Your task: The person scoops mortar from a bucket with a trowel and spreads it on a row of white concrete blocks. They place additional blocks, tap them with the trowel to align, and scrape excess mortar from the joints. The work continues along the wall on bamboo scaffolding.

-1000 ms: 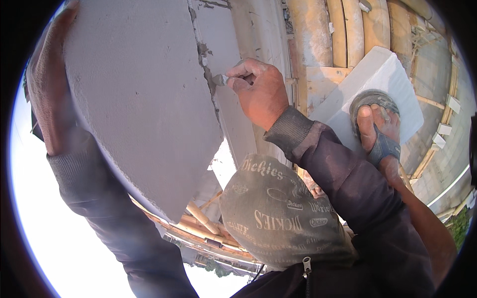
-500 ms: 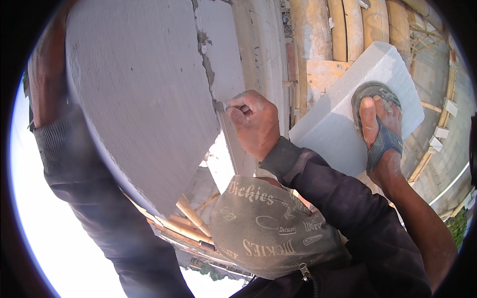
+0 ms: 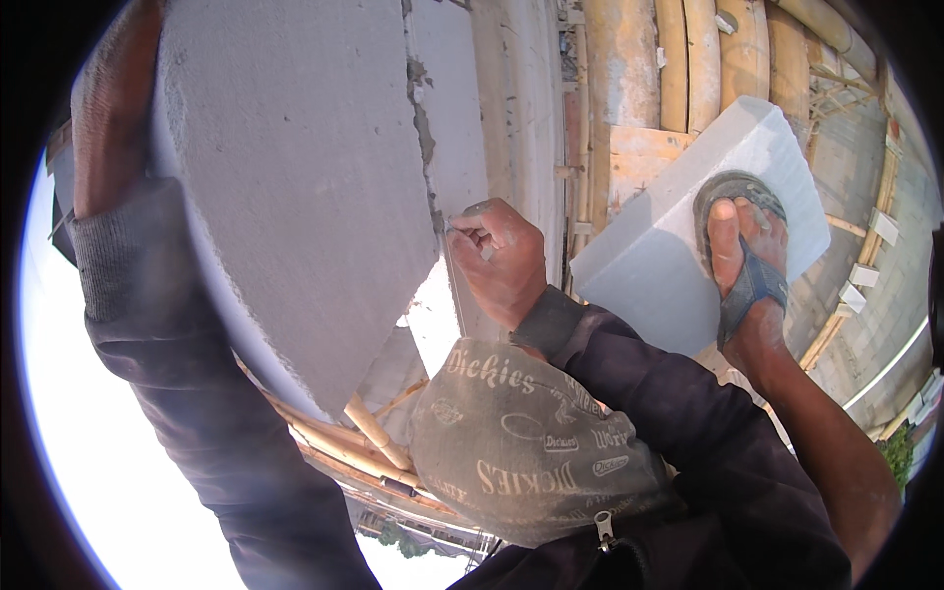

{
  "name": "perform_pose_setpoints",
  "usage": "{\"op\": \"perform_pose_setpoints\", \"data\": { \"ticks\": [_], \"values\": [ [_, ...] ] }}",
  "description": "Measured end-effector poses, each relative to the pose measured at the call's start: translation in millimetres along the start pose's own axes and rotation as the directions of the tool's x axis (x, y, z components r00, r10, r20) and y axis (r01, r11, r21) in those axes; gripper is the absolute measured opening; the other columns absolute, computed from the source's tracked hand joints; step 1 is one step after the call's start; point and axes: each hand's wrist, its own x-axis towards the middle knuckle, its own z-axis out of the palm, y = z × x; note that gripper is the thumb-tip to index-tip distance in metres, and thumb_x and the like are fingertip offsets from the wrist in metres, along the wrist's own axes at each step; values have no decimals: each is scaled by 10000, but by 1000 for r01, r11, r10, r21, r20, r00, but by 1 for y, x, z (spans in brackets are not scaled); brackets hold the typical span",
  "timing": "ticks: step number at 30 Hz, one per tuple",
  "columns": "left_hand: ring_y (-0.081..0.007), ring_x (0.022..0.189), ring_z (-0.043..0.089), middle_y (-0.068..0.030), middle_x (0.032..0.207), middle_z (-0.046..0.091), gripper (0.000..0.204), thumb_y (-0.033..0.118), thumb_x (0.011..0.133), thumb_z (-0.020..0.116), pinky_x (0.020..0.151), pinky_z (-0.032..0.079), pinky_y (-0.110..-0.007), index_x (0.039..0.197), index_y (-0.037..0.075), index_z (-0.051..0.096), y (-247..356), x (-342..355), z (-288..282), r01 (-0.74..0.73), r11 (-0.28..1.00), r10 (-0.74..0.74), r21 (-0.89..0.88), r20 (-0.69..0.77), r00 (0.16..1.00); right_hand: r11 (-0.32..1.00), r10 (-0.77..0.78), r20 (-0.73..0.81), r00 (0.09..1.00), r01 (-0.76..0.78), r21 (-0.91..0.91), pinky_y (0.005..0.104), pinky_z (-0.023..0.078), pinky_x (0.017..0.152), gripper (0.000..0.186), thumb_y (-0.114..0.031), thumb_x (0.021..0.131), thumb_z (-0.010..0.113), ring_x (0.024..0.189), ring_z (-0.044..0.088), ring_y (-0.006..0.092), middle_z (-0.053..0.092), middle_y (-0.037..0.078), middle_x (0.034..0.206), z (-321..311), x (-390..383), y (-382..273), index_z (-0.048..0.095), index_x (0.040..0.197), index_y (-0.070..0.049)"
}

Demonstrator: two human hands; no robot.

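Left hand: far left (image 3: 120,93), wrist alongside the grey panel's left edge; fingers run out of view at the far side, so whether they grasp or only rest I cannot tell.
Grey panel: broad and flat (image 3: 295,177), between the two hands; long axis runs near to far, the near end narrowing to a corner; the left hand is at its left edge, the right hand just beyond its right one.
Round pole: beyond the panel's near corner (image 3: 377,433), slanting; apart from both hands.
Rough joint: along the panel's right edge (image 3: 426,133), filled with patchy grey mortar; runs near to far, bearing slightly right as it comes nearer.
Bright gap: just past the joint's near end (image 3: 433,305), left of the right wrist.
Pale strip: right of the joint (image 3: 454,108), lying along it.
Right hand: clenched, thumb and fingertips together (image 3: 500,264), just right of the joint's near end and the nearer hand to it; whether something small is pinched there I cannot tell.
Printed cloth: on the near side of the right hand (image 3: 531,442), bulging close below the wrist; I judge it limits room that way.
White block: right of the right hand (image 3: 629,261), slanted; apart from the joint.
Yellow poles: far side, beyond the block (image 3: 674,69).
Sandalled foot: rightmost (image 3: 762,231), planted on the block; well apart from the joint.
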Motion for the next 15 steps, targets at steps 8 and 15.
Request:
{"op": "perform_pose_setpoints", "data": {
  "ticks": [8,15],
  "values": [
    [-248,1091,546,-166,1125,578,336,259,927,553,943,403,-381,1016,-53,638,-6,6,-1,-9,993,10,-120,9,1000,992,-37,93,995,48,-113,251,520,650,53,34,853,659,756,653,121,677,95,880,-10,22,-11,690,895,38],
    [-203,1027,553,-123,1056,589,297,241,897,589,889,412,-328,947,-45,650,-8,22,-5,-19,969,27,-248,30,999,995,94,89,992,-90,-52,250,539,694,75,14,856,673,777,662,113,707,120,927,-9,19,-14,704,915,50]
  ]
}}
